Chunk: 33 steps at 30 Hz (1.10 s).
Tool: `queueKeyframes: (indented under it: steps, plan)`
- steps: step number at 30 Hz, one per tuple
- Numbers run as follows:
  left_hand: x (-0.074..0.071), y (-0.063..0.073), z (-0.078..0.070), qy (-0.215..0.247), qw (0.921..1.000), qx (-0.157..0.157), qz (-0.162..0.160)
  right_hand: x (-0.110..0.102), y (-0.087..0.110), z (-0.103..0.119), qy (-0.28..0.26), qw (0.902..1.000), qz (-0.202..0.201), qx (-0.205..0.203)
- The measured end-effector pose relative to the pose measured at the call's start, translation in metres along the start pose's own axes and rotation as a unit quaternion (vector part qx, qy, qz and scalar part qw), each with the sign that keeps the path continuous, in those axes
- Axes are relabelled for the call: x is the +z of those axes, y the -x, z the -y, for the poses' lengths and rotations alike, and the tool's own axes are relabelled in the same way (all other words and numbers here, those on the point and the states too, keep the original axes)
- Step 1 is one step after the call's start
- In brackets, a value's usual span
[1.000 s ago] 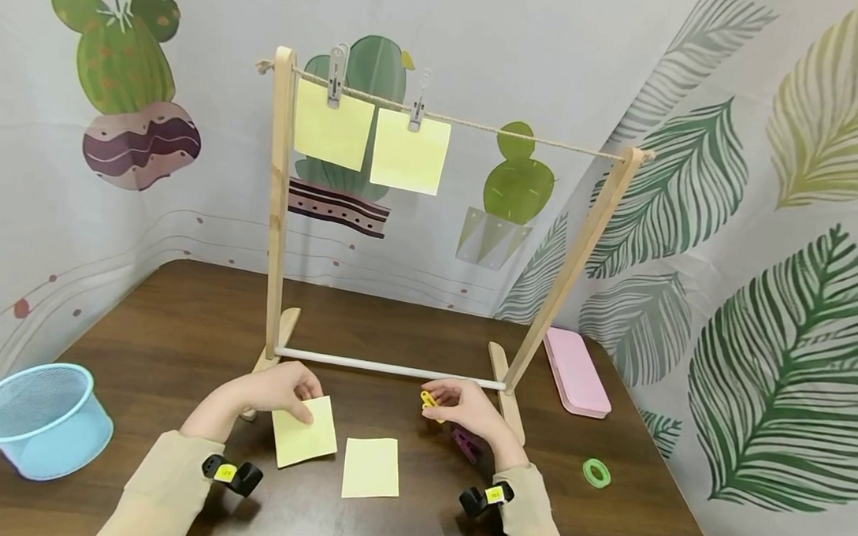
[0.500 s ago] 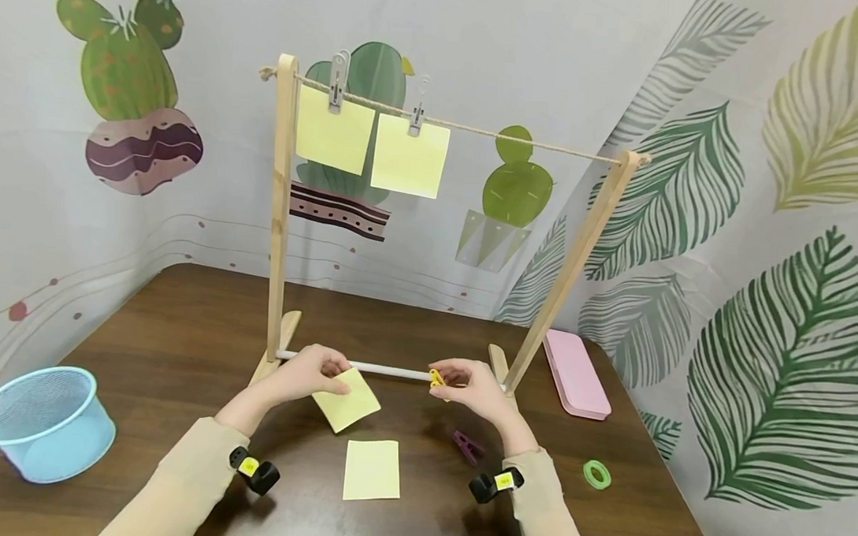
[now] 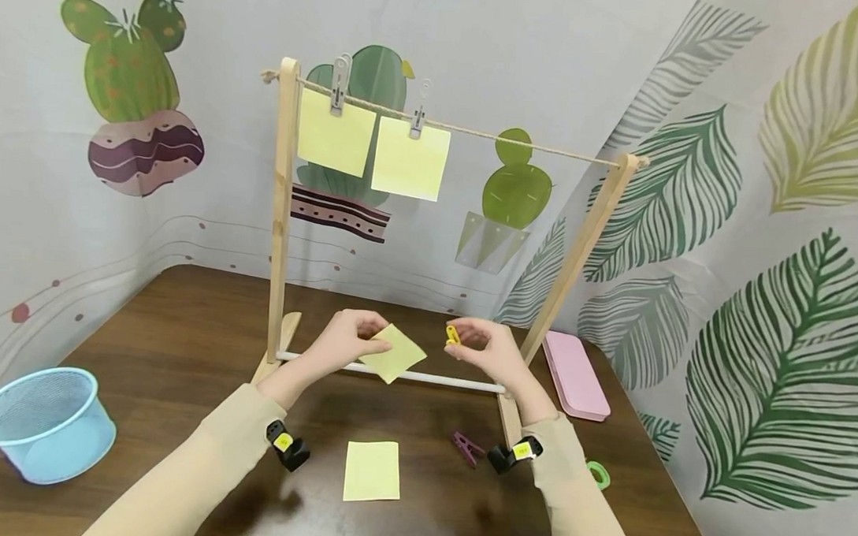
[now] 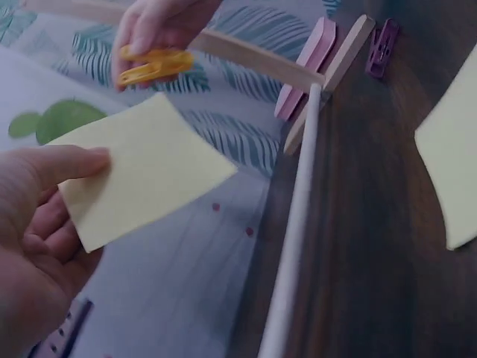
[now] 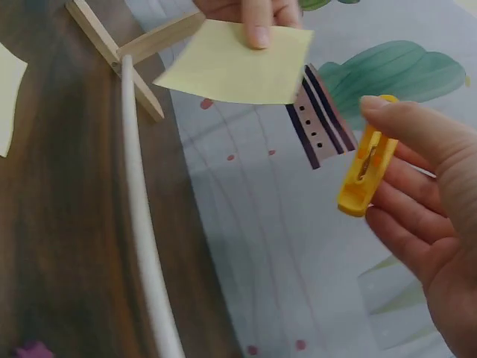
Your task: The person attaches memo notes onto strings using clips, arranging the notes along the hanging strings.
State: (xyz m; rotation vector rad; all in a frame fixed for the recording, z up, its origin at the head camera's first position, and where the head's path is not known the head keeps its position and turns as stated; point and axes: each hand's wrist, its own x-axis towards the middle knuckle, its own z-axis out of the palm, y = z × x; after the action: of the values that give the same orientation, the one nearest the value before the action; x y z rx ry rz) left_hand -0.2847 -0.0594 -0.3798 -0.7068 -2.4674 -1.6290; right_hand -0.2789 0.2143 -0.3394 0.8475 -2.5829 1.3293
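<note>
My left hand (image 3: 346,340) pinches a yellow sticky note (image 3: 395,353) between thumb and fingers, held in the air in front of the rack's white bar. To its right, my right hand (image 3: 488,347) grips a yellow clothespin (image 3: 453,335) by its handle end, apart from the note. The right wrist view shows the clothespin (image 5: 368,168) tilted, with the thumb on top. Above both hands runs a rope (image 3: 518,143), where two grey clips (image 3: 339,99) hold two yellow notes (image 3: 410,158) on the left half. Another yellow note (image 3: 372,471) lies on the table.
A wooden rack (image 3: 280,215) with two posts carries the rope, with a white bar (image 3: 453,380) low between its feet. A purple clothespin (image 3: 468,448) lies at the right. Blue mesh basket (image 3: 68,437) stands at left; pink case (image 3: 576,376) and green ring (image 3: 598,474) at right.
The left hand has lifted the sticky note off the table and carried it up and right. My right hand has risen with the yellow clothespin, slightly to the right.
</note>
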Motion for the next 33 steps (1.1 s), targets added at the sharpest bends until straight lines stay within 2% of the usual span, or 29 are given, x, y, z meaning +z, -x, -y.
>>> queueKeyframes:
  steps: [5, 10, 17, 20, 26, 33]
  plan:
    - [0.000, -0.014, -0.028, -0.005, 0.9989, 0.031, -0.035, -0.023, -0.018, -0.002, 0.002, 0.9986, -0.041, -0.032]
    - [-0.004, -0.030, -0.061, 0.003, 0.9977, 0.045, -0.050, -0.053, -0.036, 0.029, -0.004, 0.9957, -0.065, -0.065]
    - [-0.007, -0.053, -0.104, 0.002, 0.9962, 0.059, -0.063, -0.086, -0.060, 0.070, -0.007, 0.9955, -0.071, -0.062]
    - [-0.007, -0.060, -0.122, -0.007, 0.9954, 0.072, -0.063, -0.094, -0.069, 0.085, 0.001, 0.9934, -0.081, -0.081]
    - [-0.010, -0.075, -0.155, -0.049, 0.9915, 0.104, -0.062, -0.105, -0.083, 0.113, 0.004, 0.9830, -0.131, -0.128]
    - [-0.016, -0.089, -0.188, -0.043, 0.9913, 0.107, -0.062, -0.123, -0.094, 0.145, -0.062, 0.9646, -0.177, -0.186]
